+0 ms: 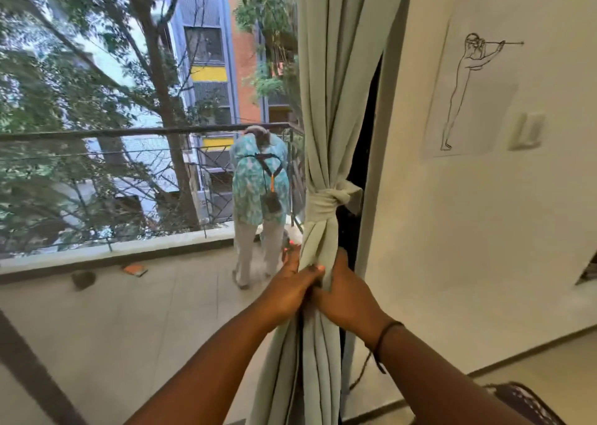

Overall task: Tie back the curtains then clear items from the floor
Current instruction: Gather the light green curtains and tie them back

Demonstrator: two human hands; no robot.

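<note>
A pale green curtain (326, 75) hangs gathered beside the wall edge, bound by a knotted tie-back (329, 198) of the same cloth. Below the knot my left hand (287, 285) and my right hand (339, 295) both grip the bunched fabric from either side, fingers curled round the folds. The curtain's lower part (310, 360) falls between my forearms.
Behind the glass, a person in a patterned shirt (260, 182) bends over on the balcony. An orange object (135, 269) and a dark round thing (83, 279) lie on the balcony floor by the railing (129, 132). A drawing (468, 92) hangs on the white wall. A dark patterned item (523, 398) sits lower right.
</note>
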